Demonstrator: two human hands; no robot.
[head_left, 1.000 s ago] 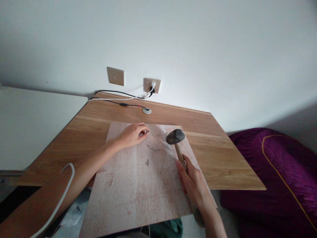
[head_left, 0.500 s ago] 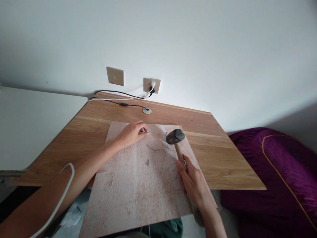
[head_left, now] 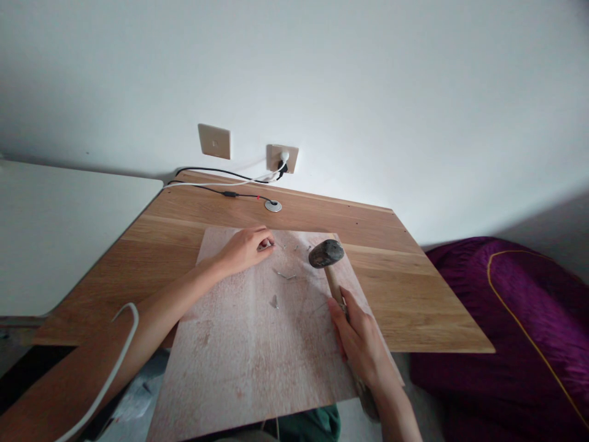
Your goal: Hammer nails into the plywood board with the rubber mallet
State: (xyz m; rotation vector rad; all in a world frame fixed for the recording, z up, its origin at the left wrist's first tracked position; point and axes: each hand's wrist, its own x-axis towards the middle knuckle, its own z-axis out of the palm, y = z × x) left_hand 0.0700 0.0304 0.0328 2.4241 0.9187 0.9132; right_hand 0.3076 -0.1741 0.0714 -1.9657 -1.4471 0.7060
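A pale wooden board lies across the wooden desk, its near end jutting past the desk's front edge. My right hand is wrapped round the handle of a mallet with a dark head, held over the board's right side. Near the board's far edge, my left hand pinches a small nail, mostly hidden by the fingers. Loose nails lie mid-board, and another nail is closer to me. Small nails also show along the far edge, between left hand and mallet head.
The wooden desk stands against a white wall with a socket and a wall plate. Cables run along its back to a round grommet. A white tabletop is at left, a purple-covered object at right.
My left fingertips have shifted very slightly at the board's far edge. The mallet and my right hand have stayed in place.
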